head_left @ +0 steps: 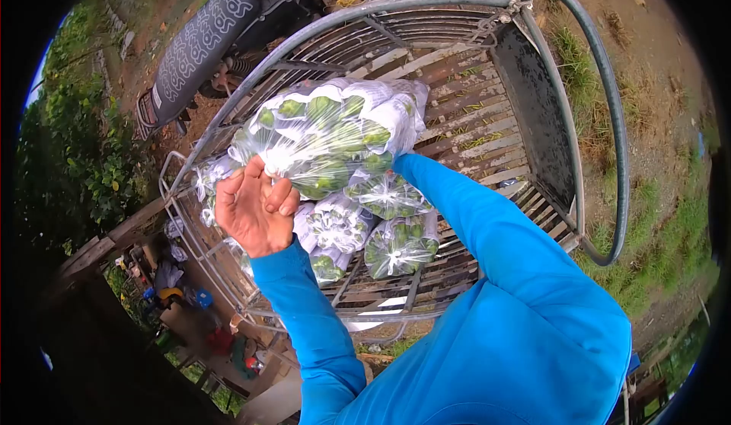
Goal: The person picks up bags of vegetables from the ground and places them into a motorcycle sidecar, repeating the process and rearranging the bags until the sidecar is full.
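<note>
A large clear plastic bag (327, 132) of green vegetables, partly wrapped in white, is raised above the other bags. Its gathered, tied end (278, 162) points to the lower left. My left hand (259, 206) is at that end with curled fingers, the fingertips closed on the plastic. My right sleeve (449, 193) reaches to the bag's right side, and the hand itself is hidden beneath or behind it. Below lie several similar tied bags, such as one bag (401, 246) near the front and another bag (387, 195) just under the raised one.
The bags lie in a cart with a slatted floor (480, 113), a metal rail (396, 2) and a dark end panel (533, 105). Beyond the rail stands a motorcycle with a patterned seat (202, 48). Grass and dirt (647, 143) lie at right, and assorted clutter (198, 303) at lower left.
</note>
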Demonstrator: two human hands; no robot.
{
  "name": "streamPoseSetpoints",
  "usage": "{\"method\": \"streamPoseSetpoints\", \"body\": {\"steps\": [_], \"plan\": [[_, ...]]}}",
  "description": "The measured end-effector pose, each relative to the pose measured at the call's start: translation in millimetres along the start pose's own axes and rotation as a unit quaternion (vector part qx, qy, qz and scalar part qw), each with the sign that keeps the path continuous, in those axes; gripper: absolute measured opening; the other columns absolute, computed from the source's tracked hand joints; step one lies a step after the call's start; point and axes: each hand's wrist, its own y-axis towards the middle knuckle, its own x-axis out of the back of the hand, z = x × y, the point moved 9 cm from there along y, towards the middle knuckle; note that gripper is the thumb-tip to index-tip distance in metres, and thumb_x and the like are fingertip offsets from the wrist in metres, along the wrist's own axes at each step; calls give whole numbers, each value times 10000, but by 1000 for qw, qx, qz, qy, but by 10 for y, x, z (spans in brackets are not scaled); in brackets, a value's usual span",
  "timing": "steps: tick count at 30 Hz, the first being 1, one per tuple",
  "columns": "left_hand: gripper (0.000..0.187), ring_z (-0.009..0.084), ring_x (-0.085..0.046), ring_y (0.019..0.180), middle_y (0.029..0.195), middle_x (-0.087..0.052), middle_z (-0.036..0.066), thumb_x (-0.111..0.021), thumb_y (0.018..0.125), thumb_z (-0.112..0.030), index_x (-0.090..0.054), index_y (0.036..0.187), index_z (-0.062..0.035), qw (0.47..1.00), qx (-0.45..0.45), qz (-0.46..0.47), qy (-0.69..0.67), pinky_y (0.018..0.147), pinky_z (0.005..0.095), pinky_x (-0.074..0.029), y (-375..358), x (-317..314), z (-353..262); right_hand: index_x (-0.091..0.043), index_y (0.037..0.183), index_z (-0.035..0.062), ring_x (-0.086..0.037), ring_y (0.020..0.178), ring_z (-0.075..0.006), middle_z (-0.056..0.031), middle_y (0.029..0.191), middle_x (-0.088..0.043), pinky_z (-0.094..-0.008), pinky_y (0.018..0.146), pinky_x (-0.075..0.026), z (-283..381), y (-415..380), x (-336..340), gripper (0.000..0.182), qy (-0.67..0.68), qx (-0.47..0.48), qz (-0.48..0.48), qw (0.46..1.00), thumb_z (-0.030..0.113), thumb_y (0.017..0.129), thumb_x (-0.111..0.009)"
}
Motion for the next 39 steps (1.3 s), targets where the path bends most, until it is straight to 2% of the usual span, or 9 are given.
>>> {"method": "streamPoseSetpoints", "body": {"steps": [5, 7, 10, 13, 19, 22, 26, 30, 39], "plan": [[521, 127, -326, 508, 1144, -463, 147, -434, 780, -288, -365, 1156, 66, 994, -79, 62, 38, 475, 303, -330, -807, -193, -663, -488, 1170, 118, -525, 916, -213, -109, 1243, -412, -345, 713, -461, -28, 301, 221, 446, 160, 201, 65, 964, 304, 771, -564], [552, 127, -324, 502, 1182, -436, 171, -424, 794, -297, -314, 1188, 74, 990, -100, 80, 52, 471, 299, -331, -1052, -177, -859, -507, 1150, 125, -552, 856, -192, -95, 1233, -420, -332, 671, -471, 49, 213, 455, 404, 181, 199, 53, 962, 287, 783, -555], [546, 121, -318, 493, 1199, -426, 178, -421, 796, -297, -326, 1184, 75, 989, -117, 80, 41, 465, 295, -328, -1268, -134, -960, -566, 1060, 147, -435, 593, -98, -31, 1185, -438, -257, 513, -360, 724, -996, 615, 255, 195, 89, -10, 977, 218, 822, -509], [554, 111, -291, 471, 1152, -458, 174, -403, 816, -309, -338, 1202, 83, 995, -96, 9, 28, 436, 279, -317, -1275, 32, -795, -558, 1079, 151, -309, 547, -78, 40, 1090, -452, -235, 496, -256, 854, -1624, 633, 304, 262, 116, -77, 955, 267, 798, -545], [325, 100, -271, 421, 922, -506, 33, -484, 768, -286, -506, 958, -23, 994, -59, -81, -43, 390, 255, -269, -829, 540, -326, -415, 1213, 168, -328, 565, -80, 47, 1033, -455, -230, 478, -255, 632, -2502, 584, 510, 311, 82, -111, 941, 296, 761, -612], [210, 84, -245, 406, 852, -445, -13, -524, 746, -276, -485, 854, -100, 993, -38, -106, 18, 375, 229, -235, -578, 602, -179, -473, 1076, 159, -334, 554, -79, 31, 974, -439, -252, 451, -277, 164, -2712, 851, 378, 351, 62, -180, 917, 318, 763, -611], [214, 60, -216, 426, 821, -366, -44, -546, 746, -319, -458, 855, -157, 986, -18, -126, 105, 382, 214, -213, -247, 766, -36, -487, 1043, 154, -318, 527, -80, 14, 857, -365, -250, 439, -275, -542, -3004, 1146, 399, 372, -39, -271, 887, 380, 744, -622], [310, 49, -200, 471, 794, -325, -39, -551, 744, -426, -454, 888, -170, 977, 4, -82, 197, 408, 205, -201, 209, 637, 91, -492, 969, 163, -269, 468, -85, 17, 817, -330, -244, 417, -248, -818, -3065, 1095, 373, 404, -38, -258, 877, 406, 719, -627], [283, 61, -196, 465, 719, -301, -34, -577, 686, -383, -481, 825, -155, 932, 138, -96, 320, 428, 235, -172, 1297, 801, 627, -481, 930, 174, -253, 454, -71, 45, 720, -357, -235, 416, -252, -902, -3027, 928, 275, 407, -63, -201, 889, 405, 798, -550]]}}
